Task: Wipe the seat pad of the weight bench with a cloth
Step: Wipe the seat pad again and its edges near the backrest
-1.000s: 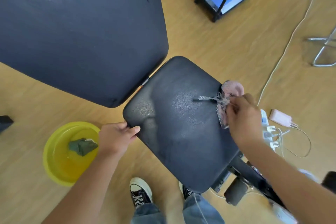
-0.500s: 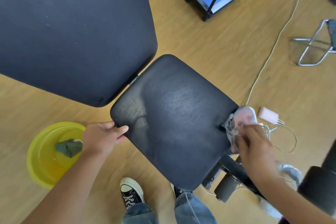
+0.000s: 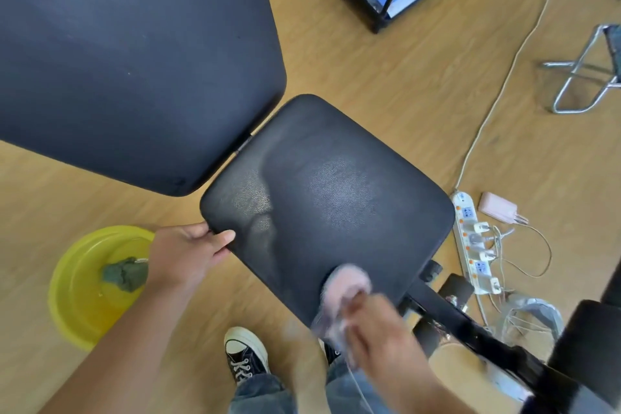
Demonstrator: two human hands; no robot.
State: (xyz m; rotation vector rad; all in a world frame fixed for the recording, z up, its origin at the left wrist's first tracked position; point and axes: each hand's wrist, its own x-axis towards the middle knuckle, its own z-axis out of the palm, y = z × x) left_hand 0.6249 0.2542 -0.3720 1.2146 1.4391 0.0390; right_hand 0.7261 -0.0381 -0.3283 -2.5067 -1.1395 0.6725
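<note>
The black seat pad [image 3: 322, 198] of the weight bench fills the middle of the view, with a dull sheen across its centre. My left hand [image 3: 188, 255] grips the pad's left corner, thumb on top. My right hand [image 3: 376, 329], blurred by motion, holds a pink cloth [image 3: 346, 286] pressed on the pad's near edge. The large black back pad [image 3: 127, 50] rises at the upper left, meeting the seat pad at a hinge.
A yellow basin [image 3: 74, 296] holding a green cloth [image 3: 126, 274] sits on the wooden floor at left. A white power strip [image 3: 470, 239] with cables and a pink charger [image 3: 499, 207] lie at right. The bench frame [image 3: 470, 323] runs to the lower right. My shoe [image 3: 245, 353] stands below the pad.
My right hand has swept the pink cloth from the pad's far right edge around to its near edge. My left hand has kept its grip on the left corner.
</note>
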